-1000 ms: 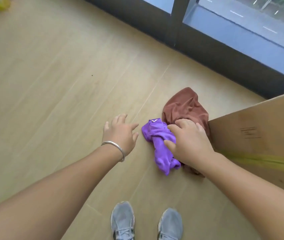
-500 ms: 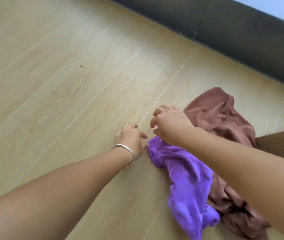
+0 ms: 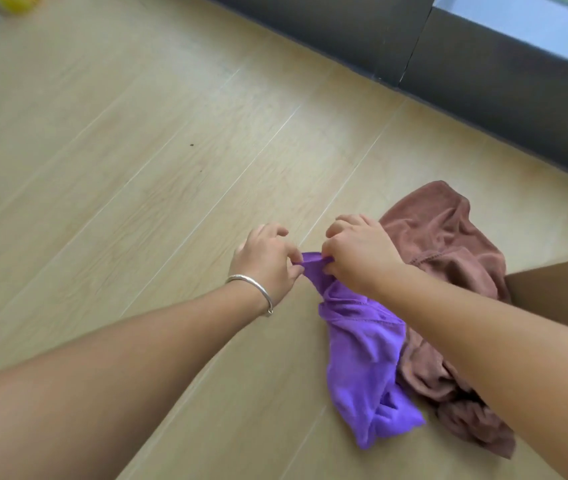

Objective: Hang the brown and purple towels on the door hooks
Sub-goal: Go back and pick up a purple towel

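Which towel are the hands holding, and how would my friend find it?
On the pale wooden floor, beside the brown cardboard box, lie two crumpled towels. The left hand and right hand pinch one corner of the bright purple cloth towel. Its neighbour, the reddish-brown cloth towel, lies untouched behind it.

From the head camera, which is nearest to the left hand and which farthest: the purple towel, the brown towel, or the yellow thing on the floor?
1. Purple towel: pinched by the left hand.
2. Brown towel: beyond the right hand, on the right.
3. Yellow thing: far top-left corner.
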The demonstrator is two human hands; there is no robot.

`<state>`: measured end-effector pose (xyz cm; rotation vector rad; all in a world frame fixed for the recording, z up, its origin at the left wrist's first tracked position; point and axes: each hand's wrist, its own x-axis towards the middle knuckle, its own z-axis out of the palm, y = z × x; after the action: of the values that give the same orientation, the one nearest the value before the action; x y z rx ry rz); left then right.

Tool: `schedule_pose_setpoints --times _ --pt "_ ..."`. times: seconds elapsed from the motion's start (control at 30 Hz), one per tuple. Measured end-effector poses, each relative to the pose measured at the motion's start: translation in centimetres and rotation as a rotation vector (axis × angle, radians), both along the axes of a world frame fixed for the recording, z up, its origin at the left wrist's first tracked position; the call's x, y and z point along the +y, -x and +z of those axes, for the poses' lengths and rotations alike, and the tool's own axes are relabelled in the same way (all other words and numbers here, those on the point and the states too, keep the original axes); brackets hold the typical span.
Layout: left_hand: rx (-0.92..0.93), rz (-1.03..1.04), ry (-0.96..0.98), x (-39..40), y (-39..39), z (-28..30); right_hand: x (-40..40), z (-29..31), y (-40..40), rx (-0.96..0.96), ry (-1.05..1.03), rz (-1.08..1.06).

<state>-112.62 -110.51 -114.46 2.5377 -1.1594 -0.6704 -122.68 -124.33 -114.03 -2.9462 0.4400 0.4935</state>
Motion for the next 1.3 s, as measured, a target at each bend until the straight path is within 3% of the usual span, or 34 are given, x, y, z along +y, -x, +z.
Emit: schedule_pose_setpoints --times 0.37,0.63,0.87,1.0,1.13,1.3 --pt "-0.094 0.0 -0.003 6.8 -3.9 28.8 5.3 29.4 -3.8 -0.144 -0.047 0.061" --pt "-0.228 0.151 0.072 12.3 -9.7 42.2 9.5 45.4 -10.3 -0.244 -0.046 0.153" --pt "-0.199 0.327 0.287 17.6 -12.7 48.3 14.3 52.0 -14.7 -0.27 -0.079 0.178" --pt "-0.151 0.263 0.403 20.4 -14.0 51.1 17.2 53.4 -16.8 -0.167 -0.076 0.17" --pt "-0.121 0.195 0.414 23.2 -15.1 52.4 21.9 53.1 -19.0 -0.147 -0.202 0.19" --pt "-0.115 0.251 0.374 28.1 -16.8 52.0 27.2 51.9 -20.9 -0.178 -0.317 0.158"
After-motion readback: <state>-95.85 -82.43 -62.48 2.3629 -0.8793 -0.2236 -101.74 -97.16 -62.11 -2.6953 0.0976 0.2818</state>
